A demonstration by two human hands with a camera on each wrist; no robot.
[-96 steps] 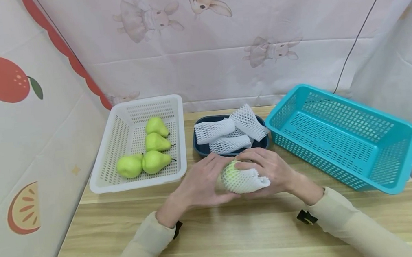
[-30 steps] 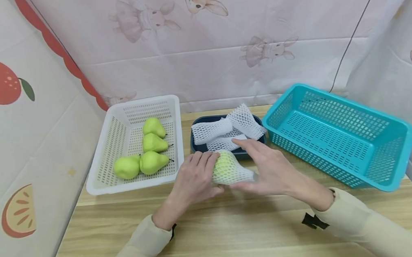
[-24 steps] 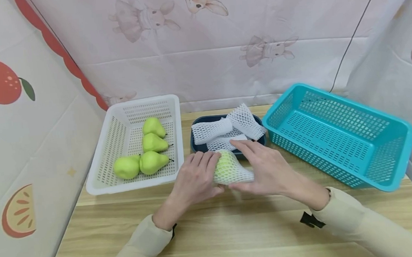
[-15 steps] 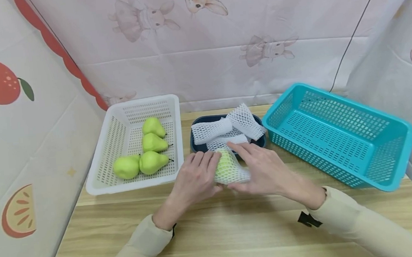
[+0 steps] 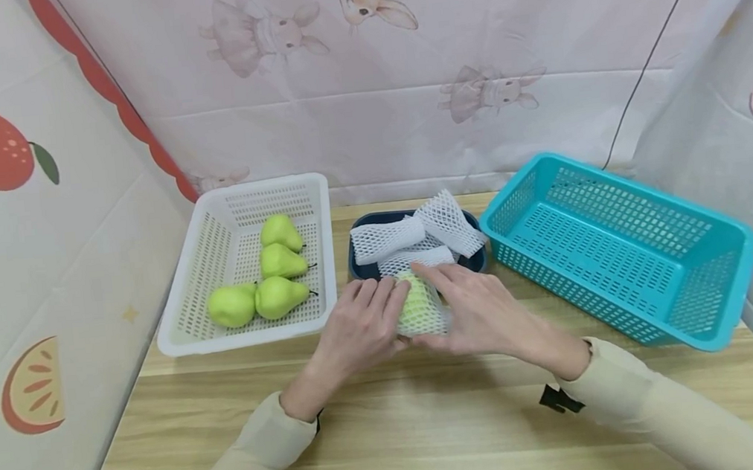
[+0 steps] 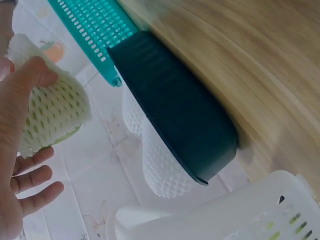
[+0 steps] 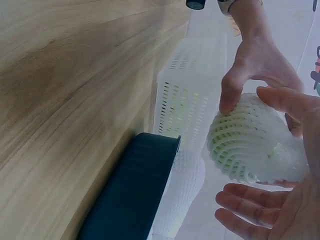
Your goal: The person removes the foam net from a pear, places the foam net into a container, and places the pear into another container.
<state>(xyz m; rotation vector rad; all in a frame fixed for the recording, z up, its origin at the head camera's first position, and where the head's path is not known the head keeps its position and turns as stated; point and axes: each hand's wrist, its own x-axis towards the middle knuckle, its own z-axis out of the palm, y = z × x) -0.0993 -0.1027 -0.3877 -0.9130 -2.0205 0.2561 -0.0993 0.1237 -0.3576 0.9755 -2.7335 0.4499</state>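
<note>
A green pear in a white foam net sleeve is held between both hands above the table. My left hand grips its wider left end, the thumb pressing the netting in the left wrist view. My right hand holds the narrower right end, thumb on the sleeve, as the right wrist view shows. The netting covers most of the pear; the pear's stem is hidden. Right behind the hands, a dark blue tray holds several spare foam net sleeves.
To the left stands a white basket with several bare green pears. A turquoise basket stands at the right, angled, its rim close to the dark tray. A printed curtain hangs behind the wooden table.
The right hand has moved left along the sleeve, closer to the left hand. The left hand has shifted slightly right. Less of the sleeve's narrow end now shows. Baskets and tray stay put.
</note>
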